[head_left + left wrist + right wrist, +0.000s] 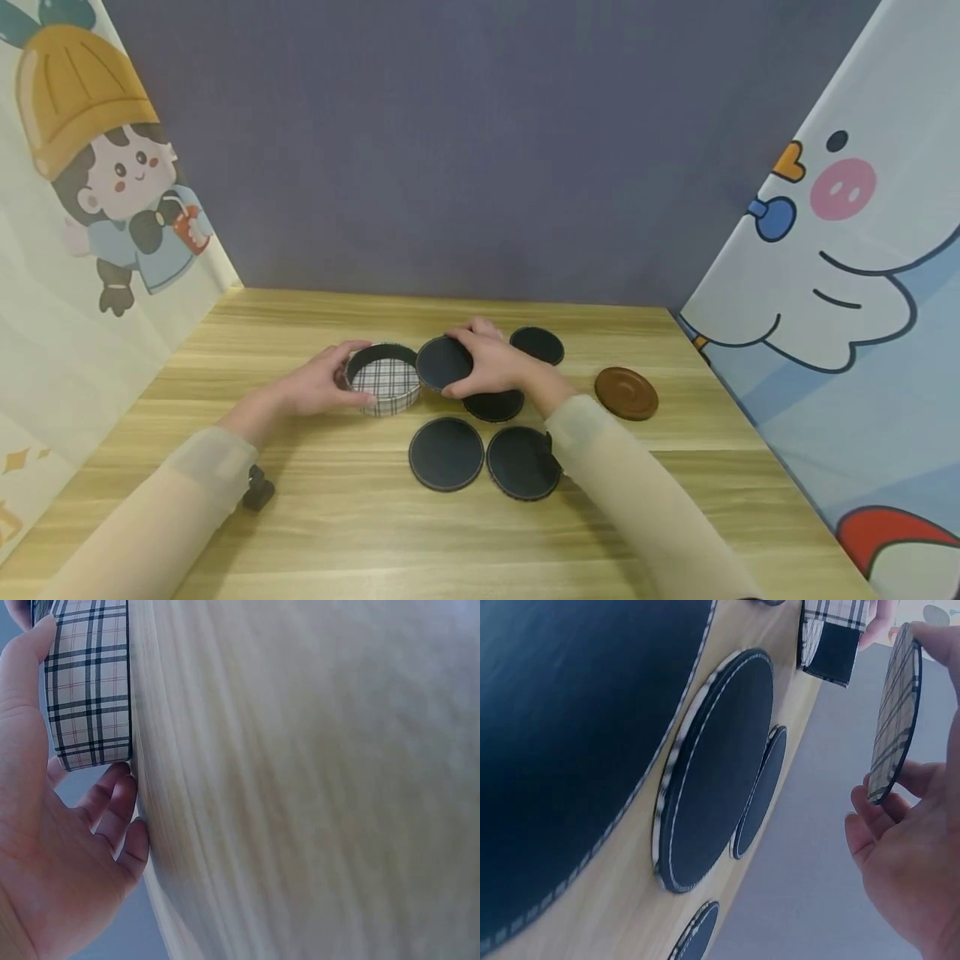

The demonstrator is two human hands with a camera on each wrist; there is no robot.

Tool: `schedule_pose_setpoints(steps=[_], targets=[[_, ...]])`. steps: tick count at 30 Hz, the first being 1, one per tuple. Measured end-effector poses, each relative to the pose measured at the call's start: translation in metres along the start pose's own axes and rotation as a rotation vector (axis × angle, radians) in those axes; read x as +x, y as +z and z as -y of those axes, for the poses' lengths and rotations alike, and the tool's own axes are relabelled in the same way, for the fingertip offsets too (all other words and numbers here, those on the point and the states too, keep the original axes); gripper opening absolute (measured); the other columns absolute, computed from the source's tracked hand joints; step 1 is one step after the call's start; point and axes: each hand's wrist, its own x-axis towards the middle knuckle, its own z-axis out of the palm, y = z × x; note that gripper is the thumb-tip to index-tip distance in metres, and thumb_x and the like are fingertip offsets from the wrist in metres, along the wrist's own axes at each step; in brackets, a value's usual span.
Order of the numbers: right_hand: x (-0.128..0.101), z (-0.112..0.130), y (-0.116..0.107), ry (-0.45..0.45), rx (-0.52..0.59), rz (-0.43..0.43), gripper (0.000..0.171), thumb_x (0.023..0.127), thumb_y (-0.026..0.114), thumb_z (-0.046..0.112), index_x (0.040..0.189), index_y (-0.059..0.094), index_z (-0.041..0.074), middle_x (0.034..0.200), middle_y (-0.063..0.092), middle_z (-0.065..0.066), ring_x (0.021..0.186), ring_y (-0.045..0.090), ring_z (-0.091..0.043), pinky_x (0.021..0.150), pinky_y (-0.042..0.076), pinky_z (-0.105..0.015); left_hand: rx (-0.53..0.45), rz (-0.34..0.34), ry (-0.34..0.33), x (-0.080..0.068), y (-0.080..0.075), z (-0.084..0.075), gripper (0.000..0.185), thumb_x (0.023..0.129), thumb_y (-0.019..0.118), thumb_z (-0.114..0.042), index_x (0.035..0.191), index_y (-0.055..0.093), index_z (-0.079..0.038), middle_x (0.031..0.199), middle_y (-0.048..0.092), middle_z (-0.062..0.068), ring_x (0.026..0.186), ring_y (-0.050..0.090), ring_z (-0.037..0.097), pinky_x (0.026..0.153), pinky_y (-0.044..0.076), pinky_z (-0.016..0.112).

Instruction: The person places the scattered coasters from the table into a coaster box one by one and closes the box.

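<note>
A round coaster holder (386, 405), plaid outside and dark around its inner wall, sits on the table with plaid showing on its floor. My left hand (322, 383) grips its left side, thumb at the front and fingers behind. In the left wrist view the thumb reaches the top of the plaid wall (88, 682). My right hand (491, 362) pinches a round coaster (442, 363) by its edge, just right of the holder. The right wrist view shows this coaster (898, 712) raised off the table, its plaid face visible.
Below and behind the right hand lie several black stitched coasters: two in front (446, 454) (521, 467), one under the hand (493, 407), one farther back (537, 344). A brown round dish (626, 393) lies to the right. A dark wall (465, 150) stands behind the table.
</note>
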Motion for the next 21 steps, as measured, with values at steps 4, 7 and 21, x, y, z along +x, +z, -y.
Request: schedule_pose_setpoints(steps=[4, 7, 21], targets=[[0.005, 0.006, 0.002, 0.011, 0.001, 0.007, 0.109, 0.080, 0.087, 0.058, 0.170, 0.040, 0.016, 0.168, 0.036, -0.014, 0.153, 0.036, -0.036, 0.120, 0.040, -0.061, -0.008, 0.000, 0.004, 0.001, 0.001, 0.001, 0.109, 0.088, 0.092, -0.046, 0.171, 0.030, -0.011, 0.147, 0.051, 0.030, 0.126, 0.061, 0.042, 0.109, 0.055, 0.065], [0.009, 0.010, 0.004, 0.012, 0.008, 0.008, 0.110, 0.080, 0.087, 0.058, 0.170, 0.040, 0.015, 0.168, 0.036, -0.015, 0.153, 0.036, -0.036, 0.120, 0.041, -0.061, -0.016, 0.000, 0.006, 0.001, 0.001, 0.001, 0.108, 0.089, 0.091, -0.045, 0.171, 0.030, -0.011, 0.147, 0.050, 0.031, 0.126, 0.062, 0.042, 0.109, 0.055, 0.064], [0.023, 0.024, 0.011, -0.029, 0.020, -0.012, 0.111, 0.080, 0.086, 0.057, 0.170, 0.041, 0.011, 0.167, 0.037, -0.017, 0.154, 0.036, -0.035, 0.125, 0.035, -0.059, -0.054, 0.017, 0.009, 0.002, 0.001, 0.004, 0.107, 0.091, 0.090, -0.043, 0.172, 0.028, -0.011, 0.146, 0.049, 0.030, 0.124, 0.063, 0.038, 0.108, 0.057, 0.058]])
